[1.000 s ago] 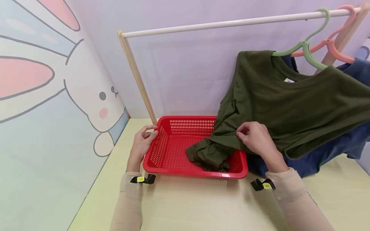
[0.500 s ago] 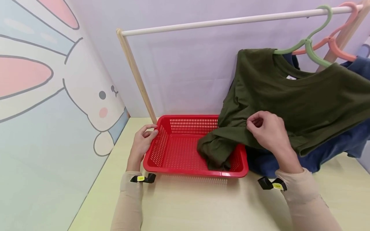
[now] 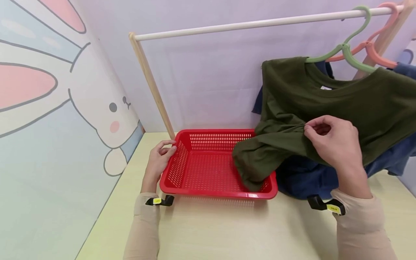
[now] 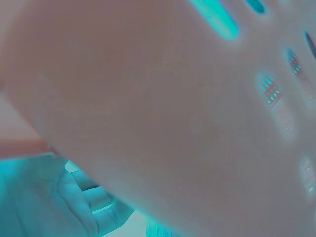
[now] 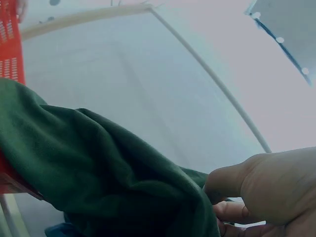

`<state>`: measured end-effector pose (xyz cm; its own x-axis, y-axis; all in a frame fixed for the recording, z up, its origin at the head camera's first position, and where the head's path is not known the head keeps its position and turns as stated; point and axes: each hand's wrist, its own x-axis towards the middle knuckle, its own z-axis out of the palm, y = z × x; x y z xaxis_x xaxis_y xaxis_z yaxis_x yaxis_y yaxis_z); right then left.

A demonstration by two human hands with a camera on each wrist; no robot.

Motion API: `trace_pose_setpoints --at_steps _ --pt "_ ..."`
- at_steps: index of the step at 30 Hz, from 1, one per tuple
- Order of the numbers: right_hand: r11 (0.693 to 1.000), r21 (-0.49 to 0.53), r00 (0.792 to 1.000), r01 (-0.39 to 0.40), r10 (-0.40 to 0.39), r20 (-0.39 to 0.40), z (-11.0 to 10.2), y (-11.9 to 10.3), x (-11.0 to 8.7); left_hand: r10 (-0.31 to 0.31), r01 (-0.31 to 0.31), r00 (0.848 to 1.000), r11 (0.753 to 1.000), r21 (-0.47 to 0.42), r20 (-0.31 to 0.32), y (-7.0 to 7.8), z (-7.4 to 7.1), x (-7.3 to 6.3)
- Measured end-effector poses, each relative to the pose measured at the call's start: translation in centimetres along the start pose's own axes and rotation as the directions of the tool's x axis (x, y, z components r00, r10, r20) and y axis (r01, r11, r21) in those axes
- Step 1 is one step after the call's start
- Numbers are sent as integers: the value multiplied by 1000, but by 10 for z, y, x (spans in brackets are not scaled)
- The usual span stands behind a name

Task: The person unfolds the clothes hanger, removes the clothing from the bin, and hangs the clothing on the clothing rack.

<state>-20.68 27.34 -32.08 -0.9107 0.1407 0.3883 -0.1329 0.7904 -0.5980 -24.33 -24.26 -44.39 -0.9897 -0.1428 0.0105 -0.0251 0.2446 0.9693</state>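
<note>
A dark green T-shirt hangs from a green hanger, its lower left part bunched and draped into the right end of a red slotted basket. My right hand pinches a fold of the shirt between thumb and fingers, to the right of the basket. In the right wrist view, cloth stretches left from the pinching fingertips. My left hand holds the basket's left rim with thumb and index finger. The basket wall fills most of the left wrist view, blurred.
A white rail on wooden posts spans the back. A navy garment hangs behind the green shirt on a pink hanger. The pale table extends in front; a wall with a painted rabbit stands at left.
My right hand has moved right and slightly up with the pinched cloth. The shirt's bunched part has been drawn rightward, baring more of the basket floor. My left hand stays on the rim.
</note>
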Motion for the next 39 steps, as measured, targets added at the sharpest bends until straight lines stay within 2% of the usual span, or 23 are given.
trace_pose_setpoints --at_steps 5,11,27,39 --pt "999 -9 999 -31 30 -19 -12 5 0 -5 5 1000 1000 5 -1 1 0 -1" --pt "999 -1 999 -46 46 1 -19 7 -1 -5 5 1000 1000 4 0 1 1 0" --pt "999 39 1000 -22 23 -22 -16 2 -4 -24 24 1000 1000 17 -2 -1 1 -1" --pt "992 127 997 -24 14 80 -12 1 -4 -29 29 1000 999 18 0 1 1 -2"
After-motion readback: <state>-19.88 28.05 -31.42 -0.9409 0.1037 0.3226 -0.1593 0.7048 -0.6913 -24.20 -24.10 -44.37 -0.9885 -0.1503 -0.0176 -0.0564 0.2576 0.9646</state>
